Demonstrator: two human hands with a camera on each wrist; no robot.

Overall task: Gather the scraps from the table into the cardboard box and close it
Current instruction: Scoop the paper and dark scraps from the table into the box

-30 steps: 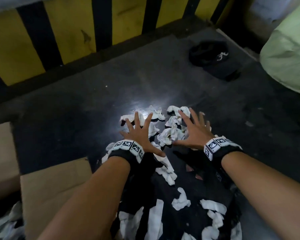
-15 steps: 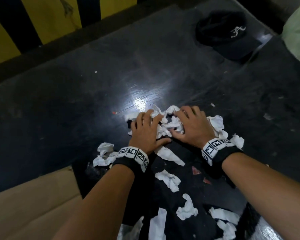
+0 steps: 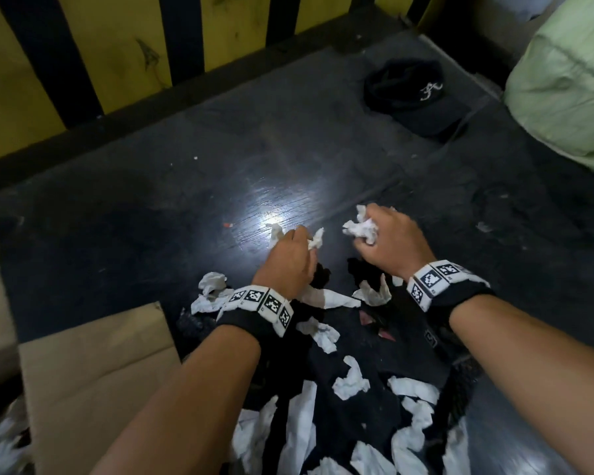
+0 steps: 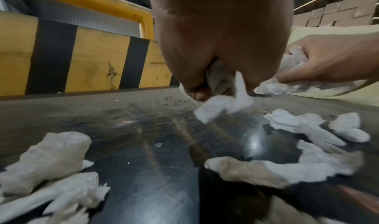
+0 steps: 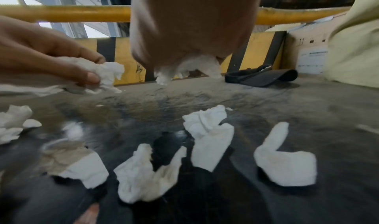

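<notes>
White crumpled paper scraps (image 3: 351, 381) lie scattered over the dark table (image 3: 172, 214) and a black cloth near me. My left hand (image 3: 294, 250) is lifted a little above the table with its fingers curled round a bunch of scraps (image 4: 223, 107). My right hand (image 3: 388, 238) grips another white wad (image 3: 361, 229), which pokes out from under the fist (image 5: 184, 68). More loose scraps (image 5: 209, 135) lie just below both hands. A brown cardboard box flap (image 3: 93, 368) shows at the lower left, with scraps (image 3: 0, 447) inside the box beside it.
A black cap (image 3: 412, 97) lies at the far right of the table. A pale green sack (image 3: 570, 97) stands at the right edge. A yellow-and-black striped barrier (image 3: 117, 56) runs behind the table. A small orange fleck (image 3: 227, 225) lies on the table.
Both hands went from spread flat over the pile to pressing it together, and now each has closed round a handful of scraps and lifted off the table, apart from the other.
</notes>
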